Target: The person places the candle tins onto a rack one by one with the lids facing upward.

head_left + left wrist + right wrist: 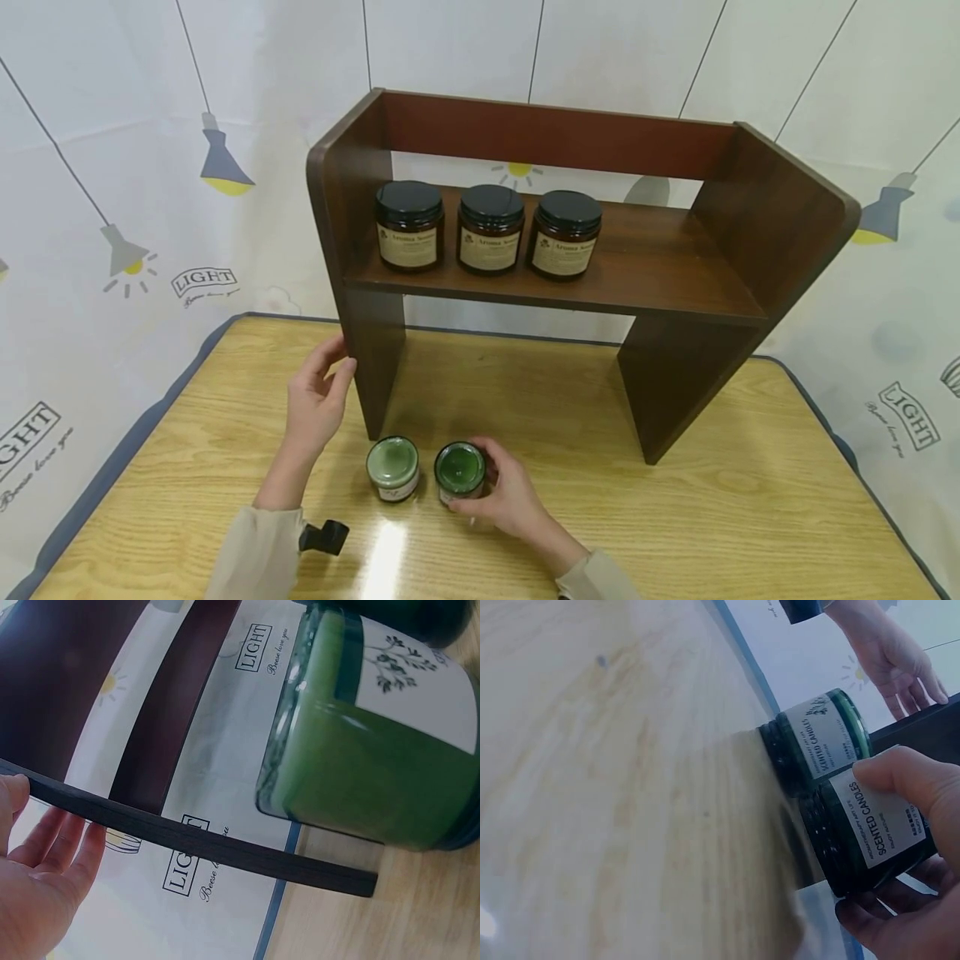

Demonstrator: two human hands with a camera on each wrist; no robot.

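In the head view my right hand (510, 496) grips a dark green candle jar (460, 468) from its right side. The right wrist view shows the thumb across its white "SCENTED CANDLES" label (874, 817) and fingers beneath. Just left of it is a lighter green candle jar (392, 467); both have their dark ribbed lids toward the table. My left hand (318, 400) holds the front edge of the left side panel of a dark brown wooden shelf (352, 358). Its thumb lies over the edge in the left wrist view, with the other fingertips against the outer side.
Three amber jars with black lids stand in a row on the shelf board (660, 258), toward its left: one jar (410, 225), a middle jar (491, 229) and a right jar (566, 233). Below is a wood-grain table (712, 517); a lamp-patterned wall cloth (262, 167) rises behind.
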